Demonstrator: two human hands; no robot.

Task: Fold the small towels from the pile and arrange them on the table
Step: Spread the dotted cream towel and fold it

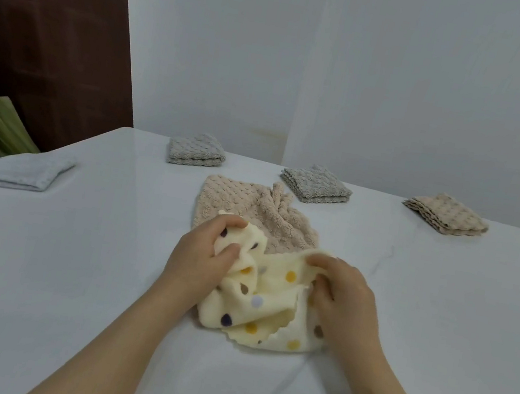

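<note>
Pale glossy tabletop (72, 270) under a plain grey wall, with a dark brown panel (57, 31) at the back left. Far to the left of the dotted towel (268, 312), folded flat: a white towel (19, 169). Beyond the dotted towel and somewhat left, a grey towel (195, 150), folded. Just behind the dotted towel and seemingly overlapped by it, a beige towel (243, 208), loose and rumpled, not yet folded. On the dotted towel's upper left corner, the left grip (199, 255), fingers and thumb curled, pinching the cloth and holding that corner up off the tabletop. Dotted towel itself: cream with coloured spots, bunched and partly doubled over, lower edge resting on the tabletop. On its upper right edge, the right grip (345, 297), likewise closed on a fold of cloth. Beyond and to the right, a second grey towel (316, 183), folded; farther right again, a tan towel (445, 212), folded. Judged as the start of folding this one: corners found, cloth not yet laid out. Next, probably: draw the pinched corners apart to square the cloth, lay flat, fold edge to edge, without dragging the beige towel behind.
</note>
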